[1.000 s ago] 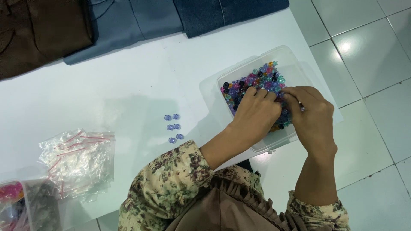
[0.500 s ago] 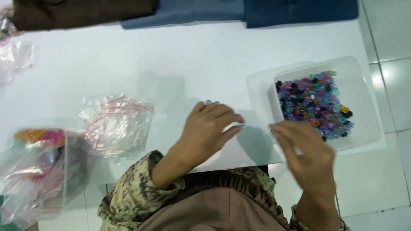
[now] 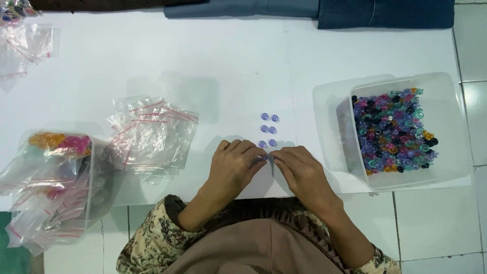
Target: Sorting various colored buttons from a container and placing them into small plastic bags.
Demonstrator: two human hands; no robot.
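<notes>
Pinching fingertips of left hand (image 3: 234, 167) and right hand (image 3: 300, 175) meet below small round purple plastic beads (image 3: 269, 130); whatever they hold stays hidden.

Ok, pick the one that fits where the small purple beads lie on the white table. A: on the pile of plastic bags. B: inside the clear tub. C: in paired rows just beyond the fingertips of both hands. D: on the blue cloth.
C: the purple beads sit in pairs on the bare table, just ahead of the left hand and right hand.
</notes>
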